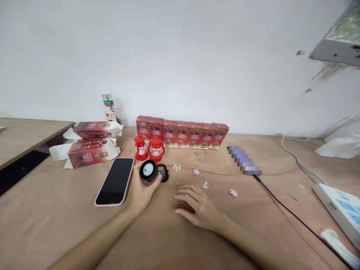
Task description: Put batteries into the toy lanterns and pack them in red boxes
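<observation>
My left hand (143, 195) grips a small black lantern (161, 173) with a clear middle. The lantern lies tilted, its round base with a pale disc facing me. My right hand (195, 206) is just right of it, low over the table, fingers curved and slightly blurred. Two ends of a thin wire handle (173, 201) stick out from its fingers toward the lantern; the rest is hidden. Two red lanterns (156, 150) stand behind my left hand. Several white button-like discs (176, 167) lie beyond the hands, with thin wire handles (202, 156) farther back.
A row of red printed boxes (182, 134) stands near the wall. Two opened boxes (92, 153) and a bottle (109, 108) are at left, behind a phone (115, 182). Small white pieces (233, 192) lie at right, near another phone (244, 160) on a black cable (292, 212) and a white power strip (340, 210).
</observation>
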`<state>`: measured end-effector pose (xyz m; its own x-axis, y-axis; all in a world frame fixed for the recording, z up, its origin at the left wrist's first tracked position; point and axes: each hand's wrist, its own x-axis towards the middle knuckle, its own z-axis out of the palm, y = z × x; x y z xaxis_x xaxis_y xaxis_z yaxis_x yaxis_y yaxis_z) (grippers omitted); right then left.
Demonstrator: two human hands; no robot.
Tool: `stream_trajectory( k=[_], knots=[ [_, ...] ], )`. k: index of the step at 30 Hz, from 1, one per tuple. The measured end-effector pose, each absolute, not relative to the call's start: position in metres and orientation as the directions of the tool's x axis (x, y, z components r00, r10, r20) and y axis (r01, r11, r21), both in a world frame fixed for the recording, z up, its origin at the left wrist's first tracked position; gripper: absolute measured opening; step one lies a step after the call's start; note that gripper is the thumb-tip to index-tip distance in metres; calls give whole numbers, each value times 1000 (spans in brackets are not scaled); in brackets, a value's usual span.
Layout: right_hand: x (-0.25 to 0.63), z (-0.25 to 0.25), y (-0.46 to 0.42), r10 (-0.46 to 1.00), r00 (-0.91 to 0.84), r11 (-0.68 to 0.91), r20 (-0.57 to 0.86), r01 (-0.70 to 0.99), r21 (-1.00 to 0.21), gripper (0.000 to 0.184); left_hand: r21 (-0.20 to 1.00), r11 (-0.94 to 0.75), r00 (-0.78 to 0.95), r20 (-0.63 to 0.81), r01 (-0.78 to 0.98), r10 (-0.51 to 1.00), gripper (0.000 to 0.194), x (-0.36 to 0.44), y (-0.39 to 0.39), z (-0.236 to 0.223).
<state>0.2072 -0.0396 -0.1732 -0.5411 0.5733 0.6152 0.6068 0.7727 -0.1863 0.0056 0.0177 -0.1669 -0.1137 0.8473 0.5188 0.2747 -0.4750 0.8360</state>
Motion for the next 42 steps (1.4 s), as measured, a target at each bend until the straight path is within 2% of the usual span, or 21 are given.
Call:
stream_trajectory(
  k=[4,6,9,11,14,17,20,24,42],
  knots=[
    [204,-180,-41,732,-345,557,588,800,-223,59,743,-573,4,609,346,793,37,6,10,-161],
    [201,-183,-41,764,-297,496,573,838,-227,56,737,-585,25,614,338,789,37,5,10,-159],
    [199,-185,-42,751,-282,497,597,836,-231,46,785,-536,-13,568,311,823,40,5,13,-159],
    [199,-184,-41,706,-269,543,655,800,-257,48,864,-447,-69,473,232,878,43,6,15,-160],
    [201,-183,-37,623,-223,622,750,722,-303,58,979,-203,-97,200,-31,975,47,11,16,-163],
    [201,-182,-29,608,-223,650,762,692,-315,68,961,39,-43,-53,-275,998,54,16,15,-161],
    [199,-182,-20,568,-276,654,775,723,-222,70,918,137,-19,-155,-372,988,60,18,14,-157],
    [197,-181,-15,527,-332,657,783,743,-127,63,901,166,9,-178,-402,984,60,17,14,-154],
    [195,-179,-16,515,-274,682,812,705,-195,52,888,221,54,-218,-402,974,71,17,13,-150]
  ],
)
